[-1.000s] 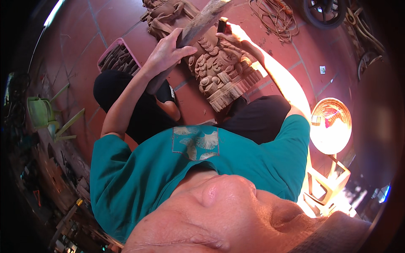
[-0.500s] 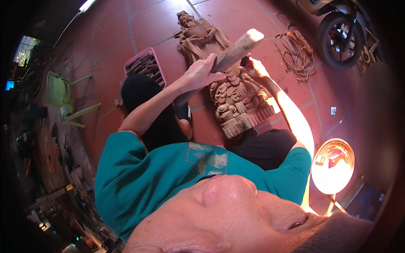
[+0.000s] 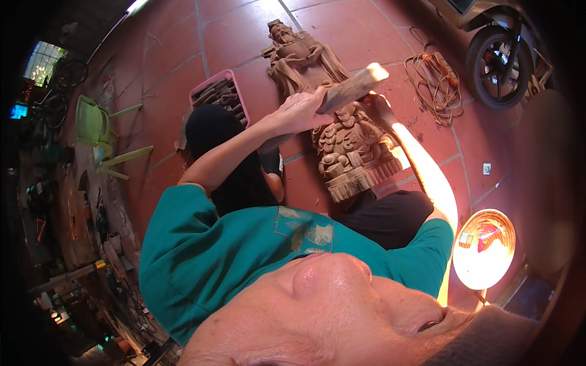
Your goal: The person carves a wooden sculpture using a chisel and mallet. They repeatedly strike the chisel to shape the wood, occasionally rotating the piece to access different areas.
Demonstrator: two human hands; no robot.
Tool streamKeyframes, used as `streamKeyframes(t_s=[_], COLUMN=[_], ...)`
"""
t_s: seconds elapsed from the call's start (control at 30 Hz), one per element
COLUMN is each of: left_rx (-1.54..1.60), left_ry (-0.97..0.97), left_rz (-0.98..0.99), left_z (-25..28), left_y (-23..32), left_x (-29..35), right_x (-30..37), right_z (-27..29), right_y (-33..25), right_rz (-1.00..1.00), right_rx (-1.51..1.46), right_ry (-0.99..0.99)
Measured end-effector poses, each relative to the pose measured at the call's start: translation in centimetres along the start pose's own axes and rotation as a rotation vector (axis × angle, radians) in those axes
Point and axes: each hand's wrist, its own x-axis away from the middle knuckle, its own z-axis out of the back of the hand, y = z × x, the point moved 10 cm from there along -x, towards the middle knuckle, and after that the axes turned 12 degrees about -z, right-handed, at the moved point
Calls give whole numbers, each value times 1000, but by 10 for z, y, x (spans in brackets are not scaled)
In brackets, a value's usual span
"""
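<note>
Carving under way on red tiled floor [image 3: 244, 36]: wooden statue [image 3: 332, 116] lying flat on the tiles, head toward far edge, base nearest the legs. Left hand [image 3: 302, 111] wrapped tight around wooden mallet [image 3: 351, 90], raised over the figure's midsection. Right hand [image 3: 377, 108] down at the statue's right flank, washed out by glare; grip impossible to tell, any chisel unseen. Pink tray of tools [image 3: 221, 94] just left of the statue, orange cord [image 3: 434, 76] coiled to the right. Likely next: a measured downward blow, needing steady aim at the tool end.
</note>
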Motion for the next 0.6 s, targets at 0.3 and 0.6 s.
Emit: streamKeyframes(t_s=[0.3,0.6], left_rx=[72,190], left_ry=[-45,102], left_rz=[10,-12], left_z=[-10,5], left_y=[-15,5], left_x=[6,2], right_x=[0,17], right_z=[-2,1], right_y=[5,-10], right_rz=[-19,164], right_rx=[-32,-187], right_ry=[4,1])
